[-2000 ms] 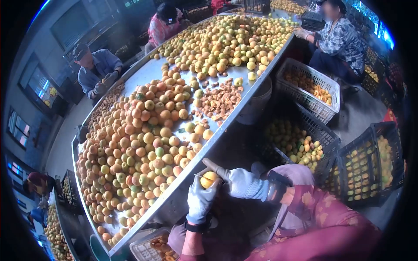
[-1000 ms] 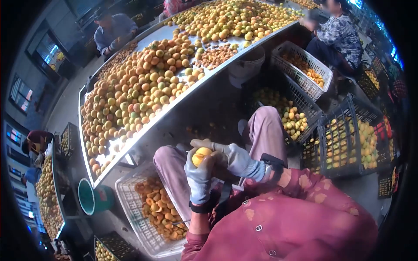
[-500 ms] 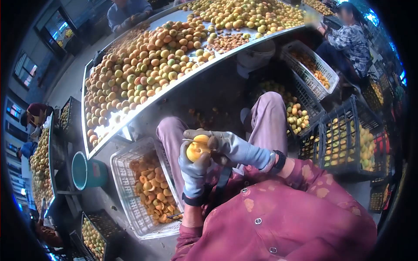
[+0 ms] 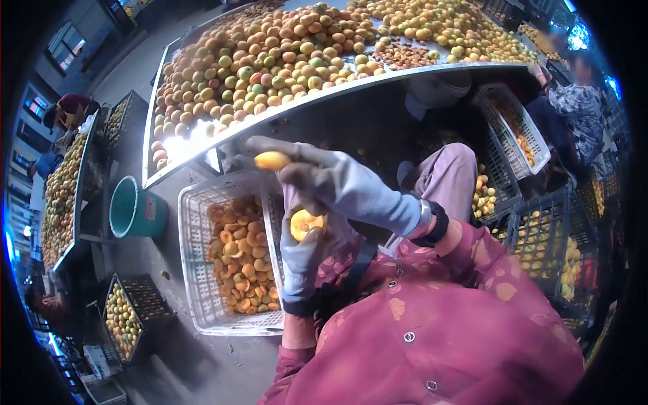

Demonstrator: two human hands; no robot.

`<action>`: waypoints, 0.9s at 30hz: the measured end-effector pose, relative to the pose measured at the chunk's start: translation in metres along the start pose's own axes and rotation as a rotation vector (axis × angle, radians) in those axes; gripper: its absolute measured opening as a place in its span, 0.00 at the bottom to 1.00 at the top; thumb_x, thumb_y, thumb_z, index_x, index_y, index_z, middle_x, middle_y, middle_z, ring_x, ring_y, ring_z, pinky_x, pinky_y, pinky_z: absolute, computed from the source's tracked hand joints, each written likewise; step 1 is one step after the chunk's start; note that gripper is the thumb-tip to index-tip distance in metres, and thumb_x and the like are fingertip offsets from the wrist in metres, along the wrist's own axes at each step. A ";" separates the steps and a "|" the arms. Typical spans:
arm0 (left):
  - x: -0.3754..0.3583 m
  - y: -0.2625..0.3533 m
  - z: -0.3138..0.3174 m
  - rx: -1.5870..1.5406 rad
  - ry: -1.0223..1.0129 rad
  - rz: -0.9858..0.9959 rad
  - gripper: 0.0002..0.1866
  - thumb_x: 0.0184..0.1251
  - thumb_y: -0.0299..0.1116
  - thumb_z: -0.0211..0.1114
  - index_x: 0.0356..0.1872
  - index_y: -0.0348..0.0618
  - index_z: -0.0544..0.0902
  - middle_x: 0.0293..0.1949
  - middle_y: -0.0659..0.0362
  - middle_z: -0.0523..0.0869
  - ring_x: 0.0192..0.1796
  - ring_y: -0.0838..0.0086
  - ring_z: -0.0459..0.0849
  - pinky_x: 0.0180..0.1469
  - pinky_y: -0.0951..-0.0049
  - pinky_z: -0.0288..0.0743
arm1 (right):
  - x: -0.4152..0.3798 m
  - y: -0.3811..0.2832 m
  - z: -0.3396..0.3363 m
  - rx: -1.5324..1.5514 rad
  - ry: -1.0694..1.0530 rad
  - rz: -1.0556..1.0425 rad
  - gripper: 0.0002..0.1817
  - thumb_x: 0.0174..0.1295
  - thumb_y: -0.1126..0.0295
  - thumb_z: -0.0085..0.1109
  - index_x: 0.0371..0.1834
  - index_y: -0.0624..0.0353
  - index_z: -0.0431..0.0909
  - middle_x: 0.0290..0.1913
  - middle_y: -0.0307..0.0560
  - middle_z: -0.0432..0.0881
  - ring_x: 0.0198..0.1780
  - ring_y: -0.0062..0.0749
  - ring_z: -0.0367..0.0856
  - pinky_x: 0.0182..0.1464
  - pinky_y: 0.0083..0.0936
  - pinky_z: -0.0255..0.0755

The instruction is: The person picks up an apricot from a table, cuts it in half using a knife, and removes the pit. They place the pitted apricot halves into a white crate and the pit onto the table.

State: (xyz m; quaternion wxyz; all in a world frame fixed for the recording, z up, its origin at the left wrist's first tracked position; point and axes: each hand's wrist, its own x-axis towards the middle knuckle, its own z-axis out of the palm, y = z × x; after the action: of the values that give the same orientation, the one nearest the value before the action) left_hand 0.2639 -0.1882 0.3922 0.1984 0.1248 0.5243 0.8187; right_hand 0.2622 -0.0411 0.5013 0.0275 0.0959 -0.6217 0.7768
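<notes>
My left hand [image 4: 298, 262], in a grey-white glove, is closed around an apricot half [image 4: 305, 225] with its cut side up, near my lap. Above it and to the front, my gloved right hand [image 4: 331, 177] pinches another apricot half [image 4: 272, 160] at its fingertips. The two halves are apart. No blade can be made out in my right hand now. Below the hands on the left stands a white plastic crate [image 4: 191, 283] holding many pitted apricot halves [image 4: 243, 260].
A metal-edged table [image 4: 283, 113] heaped with whole apricots [image 4: 270, 74] spans the front. A teal bucket [image 4: 138, 208] stands left. Dark crates [image 4: 540, 236] of fruit are at the right, where another person [image 4: 574, 111] sits. A fruit crate [image 4: 125, 320] lies lower left.
The apricot held between both hands is now in two halves. My right hand has moved up and left with one half; the left keeps the other. The view has shifted.
</notes>
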 end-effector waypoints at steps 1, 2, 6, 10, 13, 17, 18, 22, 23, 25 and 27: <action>-0.001 0.004 0.004 -0.060 0.097 -0.100 0.25 0.64 0.28 0.64 0.62 0.35 0.69 0.48 0.54 0.80 0.44 0.74 0.82 0.44 0.78 0.78 | 0.011 -0.004 0.016 -0.717 -0.044 -0.093 0.44 0.64 0.49 0.61 0.76 0.62 0.52 0.35 0.57 0.86 0.32 0.38 0.83 0.38 0.28 0.75; -0.003 0.007 0.005 -0.120 0.192 -0.201 0.21 0.66 0.27 0.61 0.59 0.36 0.70 0.40 0.57 0.82 0.37 0.76 0.82 0.37 0.79 0.76 | 0.022 -0.013 0.030 -1.003 -0.218 0.071 0.50 0.62 0.50 0.64 0.78 0.60 0.43 0.34 0.63 0.83 0.35 0.50 0.84 0.41 0.36 0.75; -0.015 -0.017 -0.035 -0.398 0.064 -0.069 0.18 0.74 0.39 0.54 0.57 0.38 0.73 0.43 0.55 0.81 0.44 0.68 0.81 0.46 0.68 0.76 | 0.037 0.005 0.028 -0.806 -0.281 0.153 0.49 0.62 0.52 0.63 0.79 0.55 0.42 0.32 0.63 0.83 0.35 0.47 0.85 0.40 0.35 0.76; -0.009 -0.001 -0.028 -0.513 0.144 -0.169 0.27 0.77 0.53 0.46 0.59 0.38 0.73 0.48 0.54 0.83 0.46 0.67 0.80 0.46 0.73 0.74 | 0.023 0.042 -0.010 -0.526 0.107 0.007 0.27 0.65 0.62 0.59 0.67 0.56 0.70 0.34 0.45 0.82 0.36 0.26 0.83 0.40 0.21 0.76; 0.002 -0.005 -0.028 -0.595 0.081 -0.222 0.30 0.77 0.56 0.43 0.58 0.37 0.74 0.46 0.54 0.83 0.44 0.69 0.81 0.42 0.75 0.74 | 0.013 0.008 -0.003 -0.081 0.275 0.220 0.18 0.68 0.69 0.56 0.60 0.57 0.77 0.30 0.33 0.78 0.30 0.12 0.76 0.34 0.11 0.73; 0.008 -0.010 -0.012 -0.415 0.078 -0.284 0.35 0.76 0.61 0.39 0.61 0.37 0.75 0.40 0.58 0.86 0.37 0.78 0.81 0.41 0.81 0.74 | 0.005 0.004 0.009 0.173 0.385 0.030 0.19 0.69 0.72 0.54 0.63 0.60 0.73 0.31 0.29 0.77 0.30 0.07 0.73 0.32 0.08 0.69; 0.009 -0.011 -0.007 -0.417 0.072 -0.291 0.35 0.76 0.61 0.39 0.61 0.37 0.75 0.40 0.58 0.86 0.37 0.78 0.81 0.41 0.81 0.74 | 0.005 0.007 0.012 0.170 0.393 0.031 0.19 0.69 0.72 0.54 0.63 0.60 0.73 0.31 0.29 0.77 0.30 0.07 0.73 0.32 0.08 0.69; 0.015 -0.021 0.000 -0.455 0.114 -0.400 0.30 0.76 0.58 0.46 0.57 0.39 0.74 0.45 0.55 0.84 0.45 0.70 0.84 0.47 0.71 0.79 | -0.002 0.020 0.014 0.125 0.473 -0.161 0.20 0.72 0.68 0.50 0.65 0.62 0.71 0.33 0.34 0.81 0.28 0.12 0.74 0.26 0.09 0.67; 0.017 -0.019 0.006 -0.352 0.114 -0.379 0.31 0.76 0.60 0.44 0.55 0.39 0.76 0.41 0.57 0.84 0.39 0.74 0.83 0.41 0.75 0.78 | -0.004 0.026 0.010 0.131 0.464 -0.145 0.20 0.71 0.71 0.52 0.66 0.61 0.71 0.37 0.34 0.80 0.31 0.11 0.74 0.32 0.09 0.69; 0.019 -0.021 0.012 -0.151 0.121 -0.316 0.32 0.75 0.62 0.42 0.50 0.41 0.78 0.36 0.59 0.85 0.32 0.77 0.83 0.33 0.80 0.77 | -0.010 0.031 0.007 0.056 0.501 -0.144 0.21 0.70 0.75 0.54 0.67 0.60 0.70 0.51 0.37 0.80 0.41 0.10 0.75 0.43 0.10 0.72; 0.017 -0.026 0.015 -0.175 0.138 -0.332 0.32 0.75 0.62 0.42 0.49 0.41 0.78 0.36 0.59 0.85 0.32 0.77 0.83 0.33 0.80 0.78 | -0.021 0.034 0.003 0.096 0.427 -0.122 0.22 0.70 0.76 0.53 0.67 0.60 0.69 0.56 0.37 0.79 0.45 0.11 0.75 0.45 0.11 0.72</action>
State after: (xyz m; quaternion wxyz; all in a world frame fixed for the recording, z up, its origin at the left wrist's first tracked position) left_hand 0.2605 -0.1586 0.3751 0.3044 -0.0375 0.4767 0.8238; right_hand 0.2774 -0.0504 0.4653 0.2007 -0.0319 -0.5572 0.8051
